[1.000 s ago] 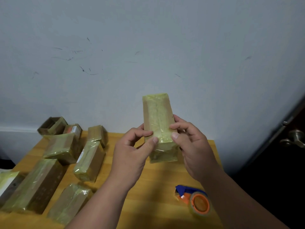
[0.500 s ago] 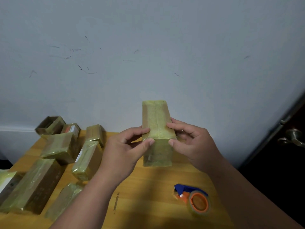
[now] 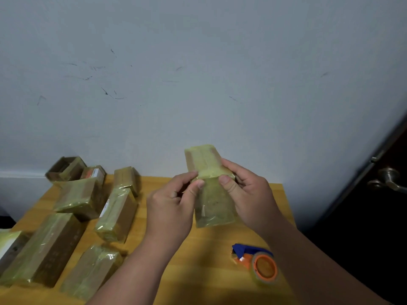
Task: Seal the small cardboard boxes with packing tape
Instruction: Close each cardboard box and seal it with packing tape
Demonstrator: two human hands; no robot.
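Both hands hold one small cardboard box up over the wooden table. The left hand pinches its left side. The right hand grips its right side, with the thumb pressing on the front. A second ago the box stood taller and higher. Now it is lower and tipped back, so a new taped face shows. I think the person is rubbing the tape flat, and this box is nearly done. The tape dispenser lies alone on the table. More taped boxes lie to the left.
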